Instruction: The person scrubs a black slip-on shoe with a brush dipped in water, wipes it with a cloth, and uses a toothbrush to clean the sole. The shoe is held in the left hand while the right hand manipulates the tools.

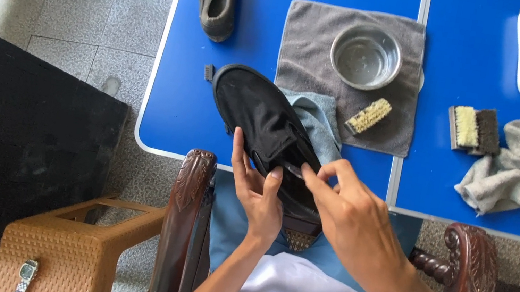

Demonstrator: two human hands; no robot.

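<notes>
black shoe (257, 121) at bench (173, 117) near edge, heel end over lap | L hand (257, 195) fingers curled, gripping shoe from below-left | R hand (350, 214) thumb+fingers pinching shoe collar | blue-grey cloth (317, 117) under shoe

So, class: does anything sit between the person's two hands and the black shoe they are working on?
Nothing visible does. The left hand and right hand both already touch the black shoe. The blue-grey cloth lies under the shoe, not between it and the hands.
</notes>
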